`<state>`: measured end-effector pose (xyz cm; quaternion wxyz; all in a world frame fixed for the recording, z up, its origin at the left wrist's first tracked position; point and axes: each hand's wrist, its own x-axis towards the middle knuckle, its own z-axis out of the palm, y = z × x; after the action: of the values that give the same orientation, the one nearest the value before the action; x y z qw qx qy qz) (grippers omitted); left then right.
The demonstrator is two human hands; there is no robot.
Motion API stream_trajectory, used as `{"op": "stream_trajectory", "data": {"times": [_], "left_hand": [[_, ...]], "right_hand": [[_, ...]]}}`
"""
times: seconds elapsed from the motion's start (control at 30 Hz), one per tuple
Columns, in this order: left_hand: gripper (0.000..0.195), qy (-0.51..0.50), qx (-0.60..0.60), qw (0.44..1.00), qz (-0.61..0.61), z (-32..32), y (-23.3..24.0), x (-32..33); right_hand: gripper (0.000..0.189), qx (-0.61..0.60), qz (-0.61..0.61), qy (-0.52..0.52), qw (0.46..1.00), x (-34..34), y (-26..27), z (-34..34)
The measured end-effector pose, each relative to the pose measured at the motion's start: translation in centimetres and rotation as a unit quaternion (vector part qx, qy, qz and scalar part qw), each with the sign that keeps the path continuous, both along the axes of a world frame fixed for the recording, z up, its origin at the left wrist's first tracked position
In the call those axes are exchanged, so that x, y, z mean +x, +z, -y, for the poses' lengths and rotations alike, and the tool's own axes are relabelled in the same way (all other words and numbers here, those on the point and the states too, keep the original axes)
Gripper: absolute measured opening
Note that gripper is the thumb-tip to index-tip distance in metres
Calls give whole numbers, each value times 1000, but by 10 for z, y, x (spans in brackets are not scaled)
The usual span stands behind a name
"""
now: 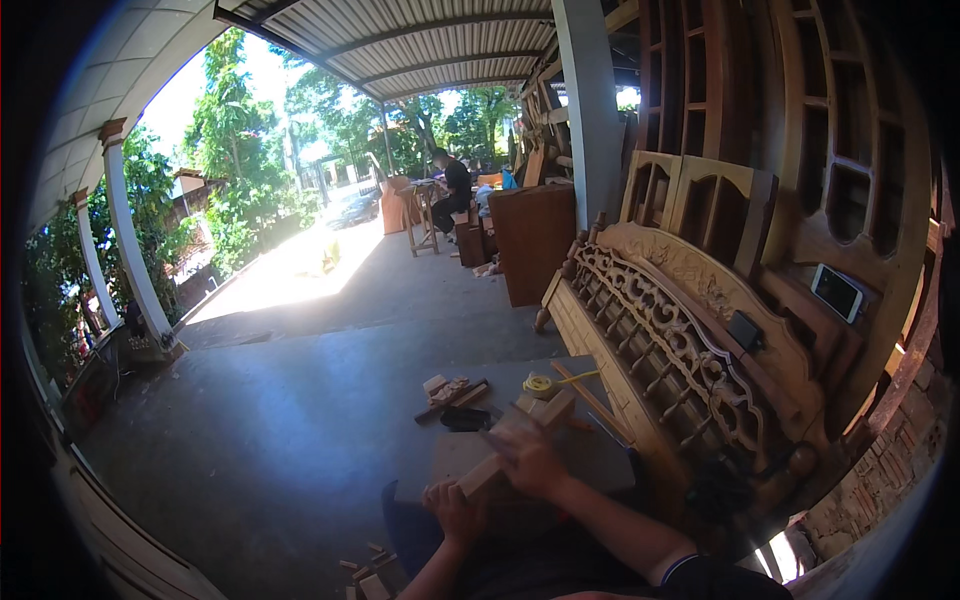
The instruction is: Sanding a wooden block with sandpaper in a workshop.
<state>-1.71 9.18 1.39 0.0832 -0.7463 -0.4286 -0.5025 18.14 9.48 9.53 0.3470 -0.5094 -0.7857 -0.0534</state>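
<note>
A squared wooden block point(555, 407) lies slanting across a low wooden work board point(450, 455) in front of me. My left hand point(454, 510) grips the near end of the block. On its upper side rests my right hand point(531, 459), with the fingers closed around a thin, dark, flat tool whose kind I cannot tell. A yellow tape measure point(538, 384) lies just beyond the block, its tape drawn out to the right. To the left are a dark object point(465, 418), perhaps a hand plane, and small wood pieces point(448, 388).
Carved wooden bed or bench panels point(660, 322) lean along the right, with a phone point(837, 292) on stacked boards. Wood offcuts point(373, 585) lie on the floor at lower left. Further off, a person point(452, 187) sits near a brown cabinet point(534, 244).
</note>
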Motion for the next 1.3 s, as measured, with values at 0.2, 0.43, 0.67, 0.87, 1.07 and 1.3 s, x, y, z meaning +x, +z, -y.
{"op": "stream_trajectory", "data": {"times": [0.2, 0.43, 0.67, 0.87, 1.07, 1.3], "left_hand": [[45, 49, 19, 998, -28, -5, -8, -1], [39, 2, -2, 1000, -8, 5, 7, 3], [38, -11, 0, 1000, -12, 4, 5, -1], [37, -16, -9, 1000, -8, 2, -8, -8], [42, -35, -27, 999, -6, 7, 2, -4], [40, -24, -41, 999, 10, 6, 4, -1]], "right_hand": [[51, 23, 20, 142, 989, -54, -4, 36], [41, -60, -34, -28, 997, 54, 2, -24], [40, -53, -37, -51, 997, 58, 4, -33], [46, -7, 33, 72, 997, -36, -1, 26], [43, -11, -21, 68, 997, 16, 6, 2], [38, -76, -115, -100, 985, 121, 0, -63]]}}
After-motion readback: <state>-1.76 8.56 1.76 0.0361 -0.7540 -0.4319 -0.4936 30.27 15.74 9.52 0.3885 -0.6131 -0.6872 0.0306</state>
